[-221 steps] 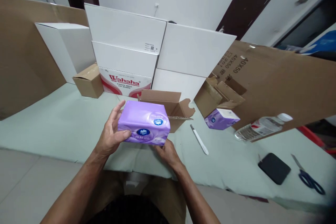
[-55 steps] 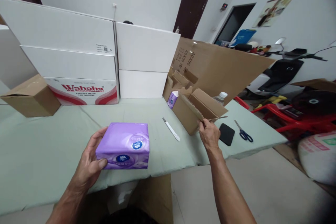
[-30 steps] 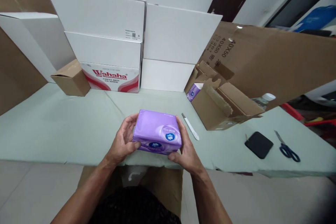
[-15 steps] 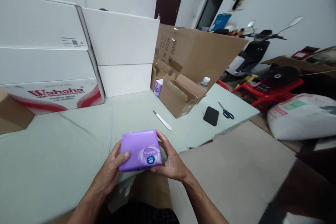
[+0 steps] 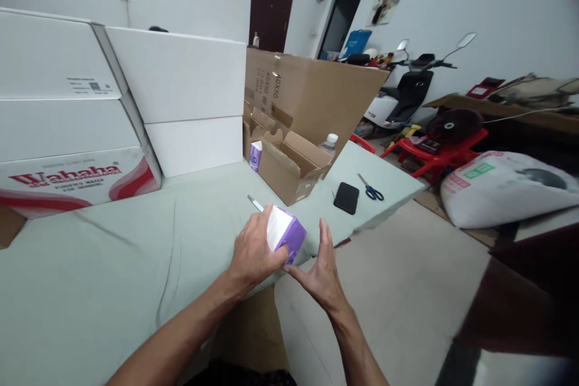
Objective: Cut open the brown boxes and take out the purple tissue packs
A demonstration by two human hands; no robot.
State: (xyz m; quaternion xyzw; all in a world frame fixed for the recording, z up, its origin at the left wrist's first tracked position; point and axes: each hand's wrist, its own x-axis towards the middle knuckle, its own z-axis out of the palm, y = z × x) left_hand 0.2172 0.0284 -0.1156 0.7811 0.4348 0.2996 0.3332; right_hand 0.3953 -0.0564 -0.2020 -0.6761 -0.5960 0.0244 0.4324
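Note:
A purple tissue pack point(image 5: 295, 237) is tilted above the table's near edge, its white end turned to the upper left. My left hand point(image 5: 256, 250) grips it, fingers over the white end and thumb on the near side. My right hand point(image 5: 322, 274) is spread open just right of the pack; its thumb tip is at the pack's lower corner, and I cannot tell whether it touches. Behind the left hand a white-handled knife point(image 5: 256, 202) lies partly hidden. Beyond stands an open cardboard box point(image 5: 283, 175), with another purple tissue pack point(image 5: 255, 157) at its left side.
White cartons point(image 5: 194, 78) are stacked at the left back of the cloth-covered table point(image 5: 113, 289). A large cardboard sheet point(image 5: 325, 87) stands behind the open box, near a plastic bottle point(image 5: 330, 143). Scissors point(image 5: 373, 192) and a black flat object point(image 5: 347, 198) lie at the right.
The tissue pack has been turned and moved right and slightly up. My right hand has let go of it and opened, while the left keeps its grip. The view has swung right.

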